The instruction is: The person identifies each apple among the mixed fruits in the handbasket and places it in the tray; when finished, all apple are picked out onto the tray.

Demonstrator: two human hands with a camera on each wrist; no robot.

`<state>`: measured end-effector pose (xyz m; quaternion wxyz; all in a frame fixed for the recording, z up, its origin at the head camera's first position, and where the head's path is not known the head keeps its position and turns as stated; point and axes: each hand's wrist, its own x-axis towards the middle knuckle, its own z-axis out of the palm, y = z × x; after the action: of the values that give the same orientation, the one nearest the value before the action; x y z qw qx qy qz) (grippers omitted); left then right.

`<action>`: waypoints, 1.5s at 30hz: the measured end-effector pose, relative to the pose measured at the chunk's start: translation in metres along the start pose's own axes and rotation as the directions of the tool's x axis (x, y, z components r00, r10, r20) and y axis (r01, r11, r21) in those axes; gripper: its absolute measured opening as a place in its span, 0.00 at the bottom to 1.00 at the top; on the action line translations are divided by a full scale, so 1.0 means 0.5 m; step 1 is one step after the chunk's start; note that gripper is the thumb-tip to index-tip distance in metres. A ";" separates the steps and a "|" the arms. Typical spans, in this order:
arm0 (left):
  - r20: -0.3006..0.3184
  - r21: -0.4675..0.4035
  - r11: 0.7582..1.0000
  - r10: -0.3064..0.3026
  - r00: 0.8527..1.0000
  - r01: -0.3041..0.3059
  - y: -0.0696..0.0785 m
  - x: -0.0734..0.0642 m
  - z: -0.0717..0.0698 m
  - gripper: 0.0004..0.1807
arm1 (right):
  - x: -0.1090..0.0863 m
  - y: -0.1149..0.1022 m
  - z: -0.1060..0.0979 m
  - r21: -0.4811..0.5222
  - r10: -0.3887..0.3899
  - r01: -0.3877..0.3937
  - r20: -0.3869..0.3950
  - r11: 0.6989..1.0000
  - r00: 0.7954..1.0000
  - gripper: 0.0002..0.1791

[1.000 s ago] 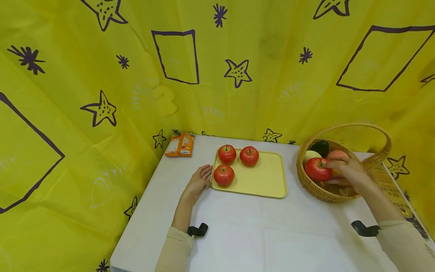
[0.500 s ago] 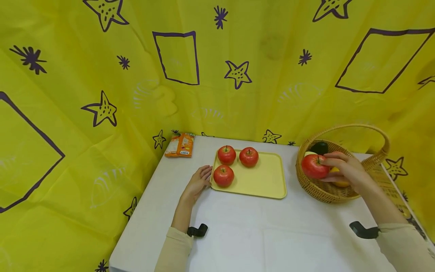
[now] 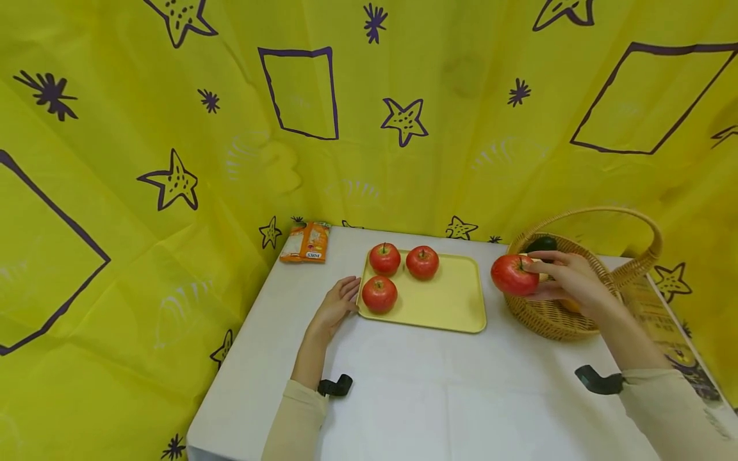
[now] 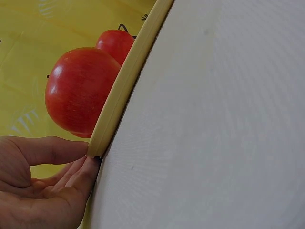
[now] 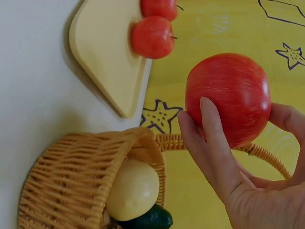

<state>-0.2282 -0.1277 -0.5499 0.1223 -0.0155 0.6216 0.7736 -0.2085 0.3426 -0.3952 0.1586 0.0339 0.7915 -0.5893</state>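
Note:
My right hand [image 3: 567,278] grips a red apple [image 3: 514,275] just left of the wicker basket [image 3: 548,320], thumb on one side and fingers on the other in the right wrist view. At the left end of the yellow tray [image 3: 438,301], my left hand [image 3: 334,308] holds the near corner of the rim; the left wrist view has thumb [image 4: 62,150] and fingertips meeting there. Three red apples sit on the tray: one at the back left [image 3: 384,258], another beside it [image 3: 423,262], and a third in front [image 3: 379,294].
In the basket lie a pale round fruit [image 5: 136,188] and a dark green one [image 5: 152,218]; its tall handle [image 3: 654,240] arches to the right. An orange packet [image 3: 307,243] lies at the table's back left. Yellow patterned cloth [image 3: 357,166] hangs behind the white table [image 3: 398,384].
My right hand has lifted the red apple out of the basket and moved it left, toward the tray. The left hand keeps its place at the tray's rim.

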 end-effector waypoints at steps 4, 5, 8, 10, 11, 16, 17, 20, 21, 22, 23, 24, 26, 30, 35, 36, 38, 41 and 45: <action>-0.006 0.006 1.000 -0.003 1.000 0.003 0.001 0.001 -0.003 0.48 | 0.009 -0.011 0.020 0.012 0.031 -0.031 0.007 0.999 0.999 0.40; -0.007 0.006 1.000 0.000 1.000 0.000 0.001 0.001 -0.004 0.48 | 0.012 -0.013 0.025 0.018 0.036 -0.036 0.011 0.999 0.999 0.40; -0.013 0.001 1.000 0.002 1.000 -0.002 0.004 0.002 -0.008 0.48 | 0.020 -0.021 0.038 0.032 0.043 -0.043 0.026 0.999 0.999 0.41; -0.011 -0.002 1.000 0.006 1.000 -0.006 0.005 0.002 -0.010 0.48 | 0.025 -0.024 0.046 0.047 0.044 -0.045 0.027 0.998 0.999 0.40; -0.010 0.000 1.000 0.007 1.000 -0.007 0.006 0.002 -0.011 0.48 | 0.026 -0.026 0.051 0.051 0.038 -0.039 0.029 0.998 0.999 0.40; -0.006 0.008 1.000 0.003 1.000 -0.002 0.009 0.000 -0.013 0.48 | 0.033 -0.028 0.070 0.071 -0.004 -0.001 0.068 0.997 0.998 0.39; -0.009 0.010 1.000 -0.001 1.000 0.001 0.010 0.000 -0.013 0.48 | 0.036 -0.029 0.073 0.074 -0.011 0.005 0.077 0.997 0.997 0.39; -0.016 0.010 1.000 -0.008 1.000 0.008 0.011 0.001 -0.014 0.49 | 0.044 -0.031 0.086 0.070 -0.019 0.012 0.093 0.997 0.996 0.39; -0.016 0.011 1.000 -0.007 1.000 0.007 0.011 0.001 -0.014 0.49 | 0.047 -0.032 0.090 0.071 -0.019 0.012 0.098 0.997 0.995 0.39; -0.018 0.011 1.000 -0.008 1.000 0.008 0.011 0.002 -0.014 0.49 | 0.050 -0.032 0.095 0.073 -0.022 0.014 0.104 0.997 0.994 0.39; -0.017 0.013 1.000 -0.008 1.000 0.008 0.011 0.002 -0.013 0.48 | 0.052 -0.032 0.102 0.081 -0.020 0.011 0.104 0.997 0.994 0.38; -0.013 0.013 1.000 -0.007 1.000 0.007 0.011 0.002 -0.013 0.48 | 0.055 -0.033 0.108 0.079 -0.018 0.009 0.106 0.997 0.994 0.37; -0.009 0.017 1.000 -0.009 1.000 0.009 0.011 0.001 -0.011 0.48 | 0.062 -0.032 0.120 0.079 -0.016 0.007 0.119 0.997 0.993 0.37; -0.001 0.016 1.000 -0.015 1.000 0.015 0.010 0.001 -0.007 0.48 | 0.076 -0.030 0.144 0.061 0.009 -0.017 0.130 0.998 0.991 0.36; 0.000 0.022 1.000 -0.017 1.000 0.017 0.007 0.002 -0.004 0.48 | 0.090 -0.029 0.169 0.061 0.031 -0.040 0.144 0.997 0.989 0.37; 0.001 0.023 1.000 -0.015 1.000 0.015 0.006 0.003 -0.004 0.48 | 0.092 -0.030 0.173 0.060 0.030 -0.040 0.147 0.997 0.989 0.37; 0.004 0.026 1.000 -0.010 1.000 0.010 0.004 0.005 -0.004 0.49 | 0.096 -0.031 0.182 0.065 0.028 -0.039 0.150 0.997 0.988 0.36; 0.007 0.022 1.000 -0.002 1.000 0.002 0.002 0.006 -0.004 0.49 | 0.101 -0.030 0.197 0.073 0.029 -0.041 0.162 0.996 0.986 0.35; 0.005 0.002 1.000 -0.005 1.000 0.005 0.000 0.003 -0.003 0.49 | 0.110 -0.022 0.216 0.091 0.047 -0.063 0.175 0.994 0.983 0.35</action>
<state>-0.2298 -0.1286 -0.5507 0.1257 -0.0148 0.6219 0.7728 -0.2405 0.2300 -0.4285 0.2411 0.0121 0.7443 -0.6226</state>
